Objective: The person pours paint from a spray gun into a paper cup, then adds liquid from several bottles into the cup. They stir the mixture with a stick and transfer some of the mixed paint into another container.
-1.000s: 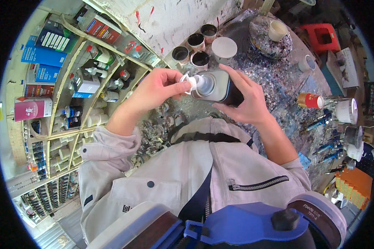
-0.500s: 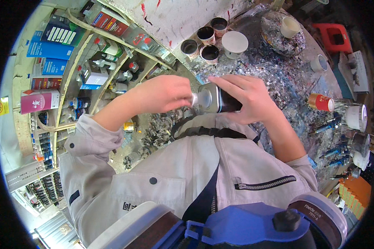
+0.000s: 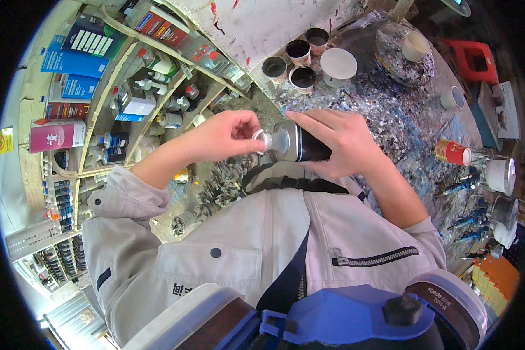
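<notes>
Tipped further onto its side since a second ago, the black-and-silver can (image 3: pixel 314 146) is held between both hands, just in front of the jacket (image 3: pixel 227 221), its top facing left. The right hand (image 3: pixel 347 140), half-curled, wraps its body. The left hand (image 3: pixel 233 139), nearly closed, pinches a white ring (image 3: pixel 259 136) at the pale spout (image 3: pixel 279 141).

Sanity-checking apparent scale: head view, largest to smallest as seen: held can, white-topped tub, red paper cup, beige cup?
1. Held can, though partly covered by the right hand
2. White-topped tub
Not ranked: red paper cup and beige cup, too alike to separate.
</notes>
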`<state>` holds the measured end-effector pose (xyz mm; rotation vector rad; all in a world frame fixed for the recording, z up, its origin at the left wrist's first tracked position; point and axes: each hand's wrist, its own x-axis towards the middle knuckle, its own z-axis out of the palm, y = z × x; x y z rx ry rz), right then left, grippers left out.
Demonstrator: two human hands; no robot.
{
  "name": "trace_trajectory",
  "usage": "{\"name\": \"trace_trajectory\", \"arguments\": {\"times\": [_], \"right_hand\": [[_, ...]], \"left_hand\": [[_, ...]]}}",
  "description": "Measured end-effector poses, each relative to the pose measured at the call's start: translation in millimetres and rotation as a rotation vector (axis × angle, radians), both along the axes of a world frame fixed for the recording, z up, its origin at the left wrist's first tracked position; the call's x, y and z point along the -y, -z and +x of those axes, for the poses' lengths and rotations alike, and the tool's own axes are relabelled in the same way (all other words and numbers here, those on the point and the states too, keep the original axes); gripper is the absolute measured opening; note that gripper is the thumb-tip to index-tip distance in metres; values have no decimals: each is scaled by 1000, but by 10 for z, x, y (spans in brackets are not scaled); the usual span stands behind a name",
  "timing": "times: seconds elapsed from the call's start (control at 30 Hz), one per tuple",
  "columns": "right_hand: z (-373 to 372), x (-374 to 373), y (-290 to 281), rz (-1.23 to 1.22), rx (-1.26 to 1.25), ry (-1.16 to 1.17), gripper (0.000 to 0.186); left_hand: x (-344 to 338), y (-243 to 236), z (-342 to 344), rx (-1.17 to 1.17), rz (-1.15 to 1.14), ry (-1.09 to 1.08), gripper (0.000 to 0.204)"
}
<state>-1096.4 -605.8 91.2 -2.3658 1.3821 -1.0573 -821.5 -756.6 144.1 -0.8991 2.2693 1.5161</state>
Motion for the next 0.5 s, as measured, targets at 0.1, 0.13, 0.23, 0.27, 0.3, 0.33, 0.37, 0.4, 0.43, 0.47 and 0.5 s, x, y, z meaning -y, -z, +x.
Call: {"name": "trace_trajectory", "arguments": {"times": [0.1,0.13,0.23,0.27,0.3,0.33,0.37,0.4,0.43,0.47,0.5], "right_hand": [[70,28,-7,35,-11,6,96],[97,51,-5,41,-16,12,96],[216,118,15,-1,30,13,96],[263,142,26,-15,38,14,96],[303,169,37,-19,36,15,95],[341,192,48,-20,32,14,95],[388,211,61,-20,20,4,95],[437,239,72,-22,6,-8,95],[490,268,80,-18,-11,-22,95],[553,296,85,-27,-1,-35,92],[589,324,82,-23,14,-38,92]], "left_hand": [[46,45,97,-535,-840,543,25],[59,28,148,-601,-1007,641,29],[49,-48,322,-631,-1269,660,38],[35,-65,382,-547,-1186,487,39],[19,-60,424,-489,-1104,311,39],[-37,-51,486,-278,-775,89,39],[-22,-13,505,-140,-439,-44,38],[3,34,517,-32,-106,-174,36],[11,74,543,90,222,-312,34],[-14,112,574,8,287,-336,31],[23,115,625,-56,125,-202,28]]}}
